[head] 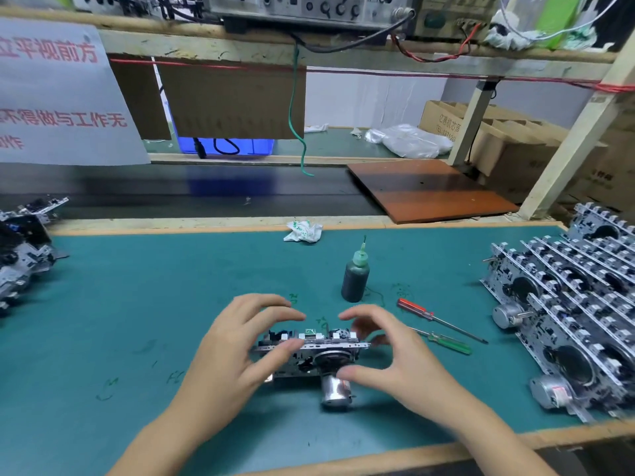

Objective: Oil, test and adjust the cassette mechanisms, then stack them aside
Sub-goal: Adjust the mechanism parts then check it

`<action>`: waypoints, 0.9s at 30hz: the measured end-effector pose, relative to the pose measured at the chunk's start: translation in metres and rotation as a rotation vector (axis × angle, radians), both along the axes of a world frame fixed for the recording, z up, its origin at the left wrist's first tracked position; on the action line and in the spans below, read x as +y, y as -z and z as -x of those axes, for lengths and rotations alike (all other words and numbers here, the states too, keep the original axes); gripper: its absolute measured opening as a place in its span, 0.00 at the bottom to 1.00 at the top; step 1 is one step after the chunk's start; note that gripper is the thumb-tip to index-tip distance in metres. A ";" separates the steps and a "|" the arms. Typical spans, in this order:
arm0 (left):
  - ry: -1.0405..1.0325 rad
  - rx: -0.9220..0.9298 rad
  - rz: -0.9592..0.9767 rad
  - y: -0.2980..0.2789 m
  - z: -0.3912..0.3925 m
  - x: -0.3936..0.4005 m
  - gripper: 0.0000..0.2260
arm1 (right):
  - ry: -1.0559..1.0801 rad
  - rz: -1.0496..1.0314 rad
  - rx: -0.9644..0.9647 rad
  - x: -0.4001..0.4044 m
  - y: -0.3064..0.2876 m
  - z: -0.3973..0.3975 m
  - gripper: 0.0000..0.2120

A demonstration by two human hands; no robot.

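Presently the green worktop (144, 304) carried everything, and each item was logged by its place relative to the fingers, largest first. Far out to the right of the right-hand fingers lay the big stack of cassette mechanisms (570, 314), leaning row on row, motors toward the near edge. Well off to the left of the left-hand fingers sat a smaller heap of mechanisms (24, 252), partly cut by the frame edge.

Between the two hands stood the cassette mechanism (309, 352) in work, set on edge, long axis running left to right across the body, its motor can (335, 393) projecting toward the person. Left hand (240, 341): fingers spread and curved, thumb and forefinger tips at the left end of the frame. Right hand (388, 352): fingers curved over the right end, thumb low near the motor. Whether either hand gripped firmly or only touched could not be settled; contact appeared light. Both hands were about equally near.

Just beyond the right-hand fingers stood the oil bottle (355, 276), upright, nozzle up. To their right lay the red screwdriver (436, 317) and, nearer, the green screwdriver (446, 341). Judgement: test or adjust step in hand; the oil lay closest to the right hand.
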State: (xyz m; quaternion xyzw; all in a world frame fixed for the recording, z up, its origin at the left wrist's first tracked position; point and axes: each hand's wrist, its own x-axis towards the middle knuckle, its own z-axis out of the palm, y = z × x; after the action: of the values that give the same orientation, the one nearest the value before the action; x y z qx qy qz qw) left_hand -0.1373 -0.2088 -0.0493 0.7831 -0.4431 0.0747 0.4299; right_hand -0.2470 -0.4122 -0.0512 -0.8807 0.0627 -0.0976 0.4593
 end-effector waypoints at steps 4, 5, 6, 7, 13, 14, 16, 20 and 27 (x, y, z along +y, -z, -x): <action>0.194 0.163 -0.008 -0.003 0.000 -0.017 0.12 | -0.025 -0.184 -0.075 0.008 0.008 -0.009 0.17; 0.187 0.165 -0.003 -0.001 -0.001 -0.020 0.10 | -0.018 -0.212 -0.082 0.009 0.009 -0.010 0.16; 0.177 0.163 0.010 0.001 -0.001 -0.021 0.08 | -0.010 -0.224 -0.089 0.009 0.010 -0.011 0.15; 0.169 0.164 0.026 0.002 -0.002 -0.021 0.08 | -0.003 -0.220 -0.098 0.009 0.011 -0.012 0.14; 0.186 0.162 0.062 0.007 -0.004 -0.024 0.12 | 0.002 -0.133 -0.126 0.009 0.008 -0.012 0.14; 0.188 0.168 0.065 0.008 -0.004 -0.024 0.12 | 0.000 -0.125 -0.124 0.008 0.007 -0.012 0.15; 0.191 0.174 0.063 0.008 -0.004 -0.024 0.13 | 0.001 -0.105 -0.120 0.007 0.004 -0.011 0.16; 0.204 0.186 0.068 0.008 -0.005 -0.025 0.13 | 0.043 -0.082 -0.121 0.011 -0.002 -0.010 0.16; 0.216 0.165 0.089 0.007 -0.005 -0.026 0.12 | 0.136 0.456 -0.113 0.009 0.006 0.008 0.19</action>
State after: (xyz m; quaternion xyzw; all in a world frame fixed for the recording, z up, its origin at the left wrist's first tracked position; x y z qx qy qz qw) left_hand -0.1325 -0.2345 -0.0568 0.7145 -0.4842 -0.0174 0.5047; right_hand -0.2554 -0.4036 -0.0568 -0.9485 0.0723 -0.1890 0.2436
